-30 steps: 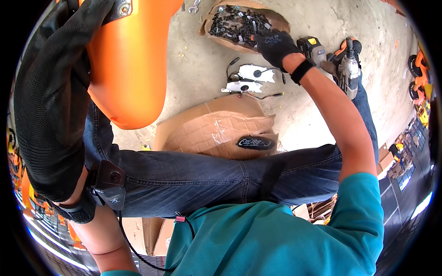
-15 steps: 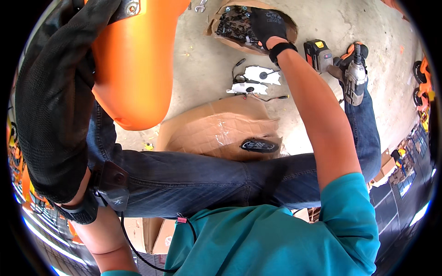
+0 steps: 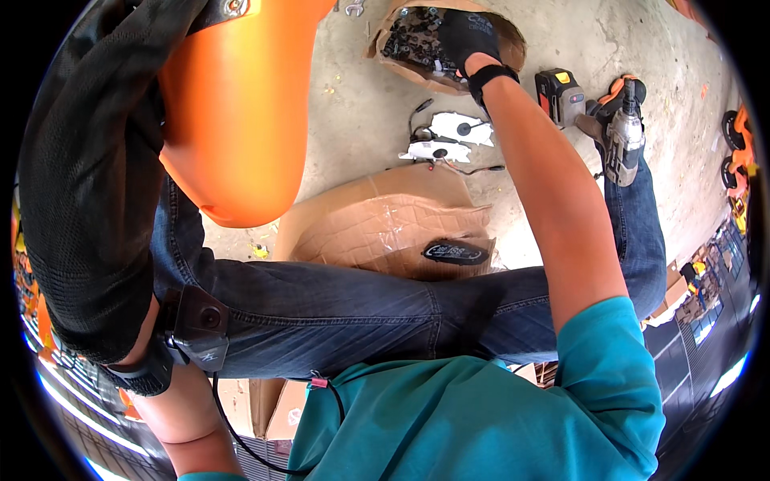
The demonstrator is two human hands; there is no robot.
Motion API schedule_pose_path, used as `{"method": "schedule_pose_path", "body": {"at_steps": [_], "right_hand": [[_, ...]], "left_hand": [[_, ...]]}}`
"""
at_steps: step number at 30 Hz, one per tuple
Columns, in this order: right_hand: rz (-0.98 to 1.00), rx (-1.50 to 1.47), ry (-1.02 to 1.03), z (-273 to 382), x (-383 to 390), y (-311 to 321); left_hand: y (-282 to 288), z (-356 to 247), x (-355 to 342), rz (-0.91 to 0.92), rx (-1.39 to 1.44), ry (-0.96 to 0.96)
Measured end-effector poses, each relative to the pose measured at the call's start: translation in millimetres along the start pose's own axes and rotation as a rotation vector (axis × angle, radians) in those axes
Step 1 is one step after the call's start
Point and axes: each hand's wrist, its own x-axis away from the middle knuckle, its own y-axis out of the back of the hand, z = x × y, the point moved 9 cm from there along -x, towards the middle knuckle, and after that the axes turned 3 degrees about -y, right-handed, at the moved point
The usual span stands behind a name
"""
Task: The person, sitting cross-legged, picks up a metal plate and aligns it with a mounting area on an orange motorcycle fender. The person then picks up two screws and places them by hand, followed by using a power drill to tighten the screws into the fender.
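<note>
My left hand (image 3: 120, 72), in a black glove, is at the edge of a large smooth orange plastic part (image 3: 249, 128) and grips it; some of its fingers are hidden behind the part. A metal plate with a bolt (image 3: 234, 8) sits at the part's top. Farther out, my right hand (image 3: 469, 38), gloved in black too, reaches down into an open cardboard box (image 3: 513, 52) of small dark screws and fasteners (image 3: 413, 38). Its fingertips are hidden among them, so I cannot see what they pinch.
Two white pieces with cables (image 3: 461, 128) lie on the concrete floor, beyond a flattened cardboard sheet (image 3: 353, 220). A cordless impact driver (image 3: 624, 144) stands at the right by my foot, its battery (image 3: 559, 96) facing left. An open-ended wrench (image 3: 354, 8) lies at the far edge.
The view has shifted slightly. My right hand stays in the box of fasteners, a little higher in the picture, and my left hand remains at the orange part.
</note>
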Motion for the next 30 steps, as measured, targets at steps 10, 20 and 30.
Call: {"method": "schedule_pose_path", "body": {"at_steps": [10,20,30], "right_hand": [[0.035,-0.363,0.033,-4,20,10],[0.025,-0.533,0.465,62,61,68],[0.322,-1.275,0.163,95,155,255]], "left_hand": [[-1,-10,-8,0.04,0.024,-0.022],[-34,-42,-40,-0.176,0.73,0.483],[-48,-77,-61,-0.18,0.677,0.324]]}}
